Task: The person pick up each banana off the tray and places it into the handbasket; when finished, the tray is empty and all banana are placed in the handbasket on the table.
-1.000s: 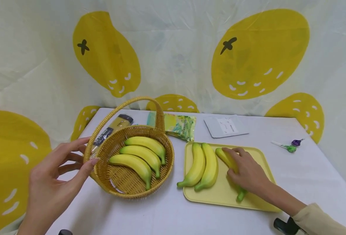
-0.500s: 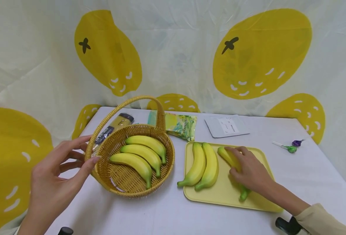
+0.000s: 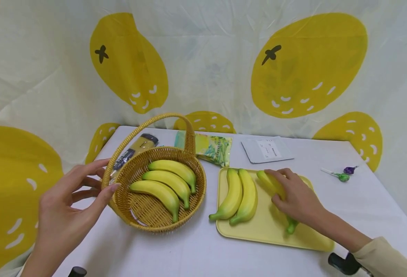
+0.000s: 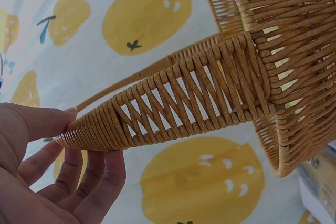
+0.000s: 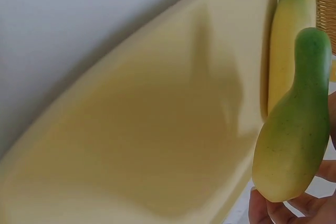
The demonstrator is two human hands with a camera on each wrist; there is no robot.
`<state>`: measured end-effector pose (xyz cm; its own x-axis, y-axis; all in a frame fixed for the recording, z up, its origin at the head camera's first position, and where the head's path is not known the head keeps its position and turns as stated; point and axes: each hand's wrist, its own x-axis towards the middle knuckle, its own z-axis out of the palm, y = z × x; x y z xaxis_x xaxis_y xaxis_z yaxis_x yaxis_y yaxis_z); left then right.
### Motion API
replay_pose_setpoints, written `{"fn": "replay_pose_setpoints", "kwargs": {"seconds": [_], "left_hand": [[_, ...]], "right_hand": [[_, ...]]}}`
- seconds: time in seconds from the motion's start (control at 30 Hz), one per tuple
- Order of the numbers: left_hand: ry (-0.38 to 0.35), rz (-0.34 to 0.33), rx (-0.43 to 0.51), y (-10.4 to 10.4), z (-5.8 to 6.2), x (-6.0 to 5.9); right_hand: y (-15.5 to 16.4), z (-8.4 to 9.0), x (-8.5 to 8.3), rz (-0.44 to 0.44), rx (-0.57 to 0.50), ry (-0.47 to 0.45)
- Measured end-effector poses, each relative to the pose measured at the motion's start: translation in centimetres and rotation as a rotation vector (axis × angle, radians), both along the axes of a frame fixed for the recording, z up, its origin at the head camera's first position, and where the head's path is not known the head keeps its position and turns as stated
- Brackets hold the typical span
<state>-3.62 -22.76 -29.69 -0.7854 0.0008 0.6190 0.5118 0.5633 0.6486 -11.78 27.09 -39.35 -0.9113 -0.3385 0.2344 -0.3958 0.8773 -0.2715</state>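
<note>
My left hand pinches the handle of a yellow-brown wicker basket, thumb on one side and fingers on the other. The basket tilts so that its inside faces me. Three yellow bananas with green stems lie side by side in it. At the right, my right hand grips another banana over a pale yellow tray; its middle is hidden under the hand. In the right wrist view the held banana casts a shadow on the tray. Two bananas lie together at the tray's left.
Behind the basket are a dark and gold packet and a green-yellow packet. A grey pouch with a white label lies behind the tray. Lollipops, one green and one purple, lie at the far right. A fruit-print curtain hangs behind the table.
My right hand and its banana have shifted slightly to the right over the tray. The left hand keeps its hold on the basket handle, and the bananas in the basket lie as before.
</note>
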Motion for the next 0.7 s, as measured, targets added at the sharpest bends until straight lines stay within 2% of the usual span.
{"fn": "replay_pose_setpoints", "kwargs": {"seconds": [0.2,0.5,0.7], "left_hand": [[0.003,-0.003,-0.002,0.0,0.1,0.0],[-0.002,-0.003,0.005,0.0,0.1,0.0],[0.028,-0.009,0.003,0.0,0.0,-0.1]], "right_hand": [[-0.4,1.2,-0.2,0.022,0.016,0.029],[-1.0,2.8,-0.3,0.039,0.031,0.013],[-1.6,3.7,-0.4,0.064,0.035,0.015]]}}
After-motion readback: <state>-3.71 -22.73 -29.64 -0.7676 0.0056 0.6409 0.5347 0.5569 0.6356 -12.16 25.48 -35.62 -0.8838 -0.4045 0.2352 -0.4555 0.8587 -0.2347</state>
